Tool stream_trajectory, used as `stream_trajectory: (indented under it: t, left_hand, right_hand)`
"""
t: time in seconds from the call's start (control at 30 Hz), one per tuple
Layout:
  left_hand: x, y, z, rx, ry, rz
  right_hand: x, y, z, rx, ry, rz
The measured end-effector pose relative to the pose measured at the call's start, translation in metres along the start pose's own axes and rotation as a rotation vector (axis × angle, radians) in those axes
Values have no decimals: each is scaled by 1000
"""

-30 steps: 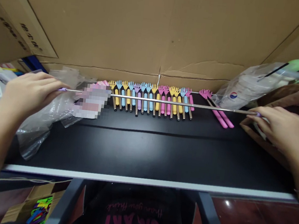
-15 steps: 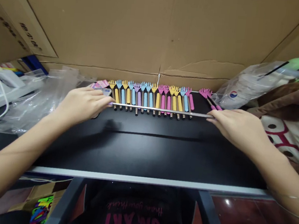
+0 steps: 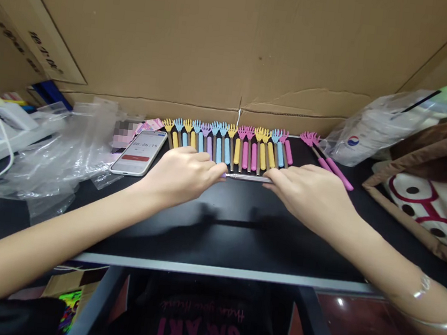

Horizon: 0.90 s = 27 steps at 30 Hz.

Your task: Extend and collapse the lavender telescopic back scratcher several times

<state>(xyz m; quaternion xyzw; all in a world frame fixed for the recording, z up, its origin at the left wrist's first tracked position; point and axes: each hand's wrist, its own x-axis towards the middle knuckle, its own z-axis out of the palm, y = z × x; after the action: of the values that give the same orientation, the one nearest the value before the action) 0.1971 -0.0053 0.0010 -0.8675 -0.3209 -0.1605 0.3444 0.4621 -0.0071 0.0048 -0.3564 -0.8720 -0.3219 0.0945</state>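
Note:
My left hand (image 3: 184, 175) and my right hand (image 3: 309, 193) each pinch one end of a thin telescopic metal rod (image 3: 246, 177), now collapsed short, held level just above the black table (image 3: 216, 231). Right behind the rod lies a row of several collapsed back scratchers (image 3: 226, 145) with yellow, blue, purple and pink claw heads and grips. Two pink scratchers (image 3: 327, 160) lie apart to the right of the row.
A phone (image 3: 139, 151) with a lit timer screen lies left of the row, beside crumpled clear plastic bags (image 3: 59, 154). A cardboard wall (image 3: 237, 45) stands behind. At the right are a plastic bag (image 3: 377, 128) and a brown tote bag (image 3: 426, 190).
Both hands came together toward the middle, pushing the long extended rod down to a short length. The phone, earlier partly covered, now lies in plain sight.

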Motion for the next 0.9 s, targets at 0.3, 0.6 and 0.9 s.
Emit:
stream_trajectory:
  t: [0.3,0.6,0.9]
  left_hand:
    - [3,10,5,33,138,8]
    - [-11,-25,-14,130,124,114]
    - [-65,-87,-6,206,-84,-168]
  right_hand:
    - [3,-10,13,10,108,12]
    - [-4,20,-2,-161,197,-71]
    - [-58,99,27,-238,-184,269]
